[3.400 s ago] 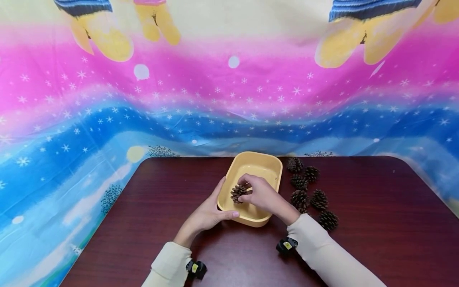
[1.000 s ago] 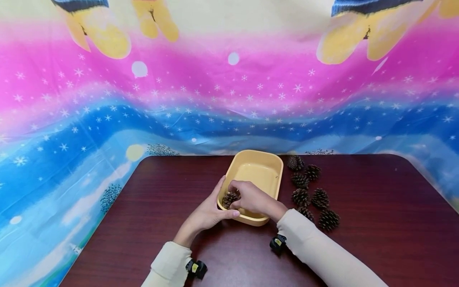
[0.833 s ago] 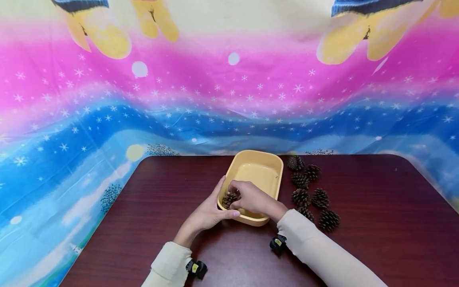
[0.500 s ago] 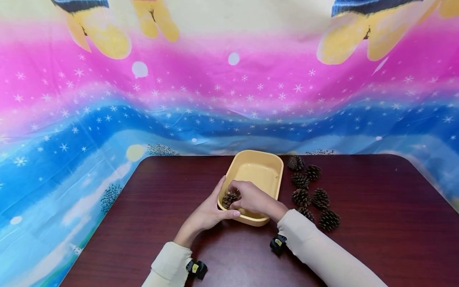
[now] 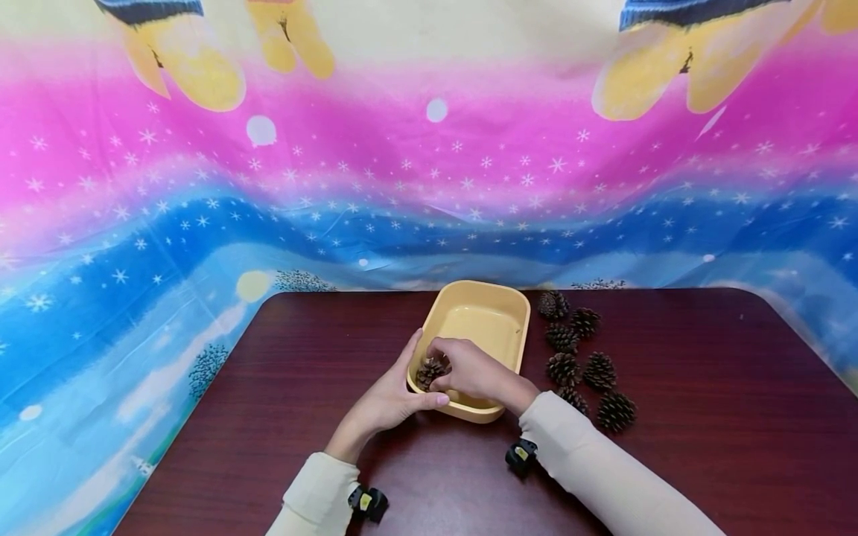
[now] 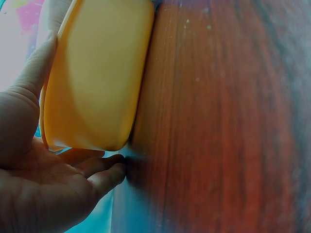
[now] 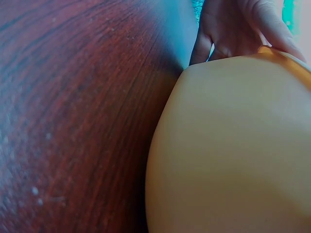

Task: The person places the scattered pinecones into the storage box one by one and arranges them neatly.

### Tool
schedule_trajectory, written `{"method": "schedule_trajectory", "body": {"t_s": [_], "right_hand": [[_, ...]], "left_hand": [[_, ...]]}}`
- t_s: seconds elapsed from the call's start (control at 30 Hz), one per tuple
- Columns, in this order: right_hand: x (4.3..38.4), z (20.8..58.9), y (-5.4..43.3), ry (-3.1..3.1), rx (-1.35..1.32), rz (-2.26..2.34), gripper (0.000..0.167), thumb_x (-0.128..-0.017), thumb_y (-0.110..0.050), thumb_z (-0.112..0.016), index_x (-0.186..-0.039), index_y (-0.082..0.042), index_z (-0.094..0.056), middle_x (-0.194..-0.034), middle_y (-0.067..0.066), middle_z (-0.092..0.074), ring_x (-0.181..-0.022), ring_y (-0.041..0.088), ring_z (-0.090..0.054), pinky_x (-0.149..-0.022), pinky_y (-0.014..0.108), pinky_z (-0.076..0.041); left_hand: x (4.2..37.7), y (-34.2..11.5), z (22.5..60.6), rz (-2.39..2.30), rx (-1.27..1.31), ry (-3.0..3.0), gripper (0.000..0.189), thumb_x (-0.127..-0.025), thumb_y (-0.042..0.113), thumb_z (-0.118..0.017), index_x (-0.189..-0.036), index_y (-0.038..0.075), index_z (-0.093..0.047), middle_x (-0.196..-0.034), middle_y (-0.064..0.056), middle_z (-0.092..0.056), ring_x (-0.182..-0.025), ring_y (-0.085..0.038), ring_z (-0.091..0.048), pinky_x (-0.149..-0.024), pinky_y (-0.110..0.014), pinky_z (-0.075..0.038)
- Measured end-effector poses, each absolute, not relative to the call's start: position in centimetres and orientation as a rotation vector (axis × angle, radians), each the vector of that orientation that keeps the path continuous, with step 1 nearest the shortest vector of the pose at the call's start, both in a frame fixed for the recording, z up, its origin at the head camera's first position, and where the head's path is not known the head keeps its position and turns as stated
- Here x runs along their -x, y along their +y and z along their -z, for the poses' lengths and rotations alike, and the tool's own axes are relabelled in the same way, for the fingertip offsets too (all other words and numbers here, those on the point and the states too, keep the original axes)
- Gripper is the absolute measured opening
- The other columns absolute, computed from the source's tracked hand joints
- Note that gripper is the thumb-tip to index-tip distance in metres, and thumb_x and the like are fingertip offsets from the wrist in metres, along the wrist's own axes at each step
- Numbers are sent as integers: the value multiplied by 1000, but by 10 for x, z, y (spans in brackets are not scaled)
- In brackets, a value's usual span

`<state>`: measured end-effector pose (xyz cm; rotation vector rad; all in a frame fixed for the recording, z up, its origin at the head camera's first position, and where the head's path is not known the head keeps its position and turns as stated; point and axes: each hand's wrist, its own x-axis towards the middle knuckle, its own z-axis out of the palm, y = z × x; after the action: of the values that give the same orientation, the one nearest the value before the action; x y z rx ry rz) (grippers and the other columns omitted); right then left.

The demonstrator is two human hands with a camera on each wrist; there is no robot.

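A yellow rectangular plastic container (image 5: 477,327) stands on the table in the head view. My left hand (image 5: 387,394) holds its near left corner, with the thumb lying over the near rim and the fingers along the outside wall. Inside that corner sits a brown pine cone (image 5: 429,373), partly hidden by the fingers. My right hand (image 5: 472,370) reaches over the container and grips this pine cone between thumb and curled fingers. The left wrist view shows the left palm (image 6: 43,189) against the container's outer wall (image 6: 97,77). In the right wrist view the wall (image 7: 228,145) hides the right fingers.
Several pine cones lie in a loose group to the right of the container, among them a near one (image 5: 616,411) and a far one (image 5: 553,304). The dark red wooden table (image 5: 281,357) ends at a printed cloth backdrop (image 5: 375,186).
Since the oldest frame, my right hand has moved left and toward me, bringing the pine cone down into the container's near left corner. Over the last second both hands have stayed still.
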<state>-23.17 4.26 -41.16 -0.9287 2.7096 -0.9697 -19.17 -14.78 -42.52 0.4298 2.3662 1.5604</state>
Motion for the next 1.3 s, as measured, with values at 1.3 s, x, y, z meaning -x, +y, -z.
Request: {"method": "schedule_trajectory", "body": {"t_s": [1.3], "right_hand": [[232, 410, 43, 2689, 946, 989, 39, -82, -11, -88, -116, -4, -69, -114, 9, -74, -102, 21, -68, -93, 38, -56]], "left_hand": [[192, -148, 425, -1561, -438, 2369, 119, -89, 26, -86, -170, 20, 1, -175, -11, -19, -156, -29, -31, -127, -53, -25]]}}
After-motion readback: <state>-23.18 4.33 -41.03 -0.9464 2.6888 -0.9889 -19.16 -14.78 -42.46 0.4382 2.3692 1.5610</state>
